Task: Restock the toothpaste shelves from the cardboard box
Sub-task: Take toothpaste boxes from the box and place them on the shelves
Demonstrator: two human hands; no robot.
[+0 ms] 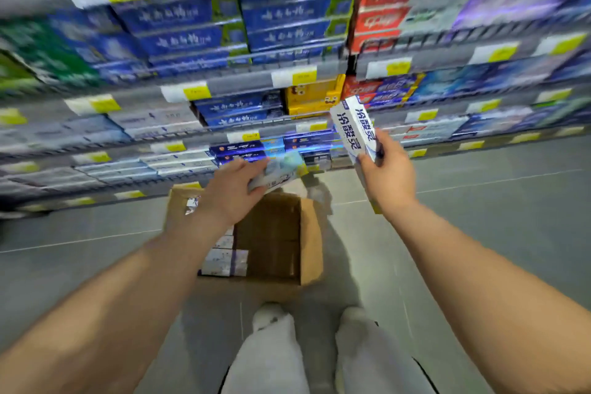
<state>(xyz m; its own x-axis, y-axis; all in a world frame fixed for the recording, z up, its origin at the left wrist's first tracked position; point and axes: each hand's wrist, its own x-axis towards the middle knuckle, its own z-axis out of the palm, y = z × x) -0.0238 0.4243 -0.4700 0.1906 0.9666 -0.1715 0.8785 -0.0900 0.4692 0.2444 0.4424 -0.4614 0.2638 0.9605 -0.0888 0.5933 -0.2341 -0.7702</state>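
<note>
While the person stands over the open cardboard box (307, 233) on the floor, both hands are loaded and up near the low shelves (179, 134). Left hand (233, 192) grips a pale toothpaste carton (281, 169), fingers wrapped over its near end, thumb hidden; the carton lies roughly flat, pointing at the bottom shelf rows, blurred. Right hand (387, 176) holds a white-and-blue toothpaste carton (355, 128) upright, thumb on the front face, fingers curled behind, clamped on its lower half. More cartons (224, 261) sit stacked along the box's left wall; the right side of the box looks empty. Step in hand, I judge: carrying stock from box to shelf, placement not yet done. Next move calls for matching each carton to its row, turning the right one flat, and sliding both in front-face out without knocking neighbours. Shelf detail is smeared by motion, so the exact slot can't be told. Pale trousers and shoes (271, 317) stand just behind the box's near edge.
</note>
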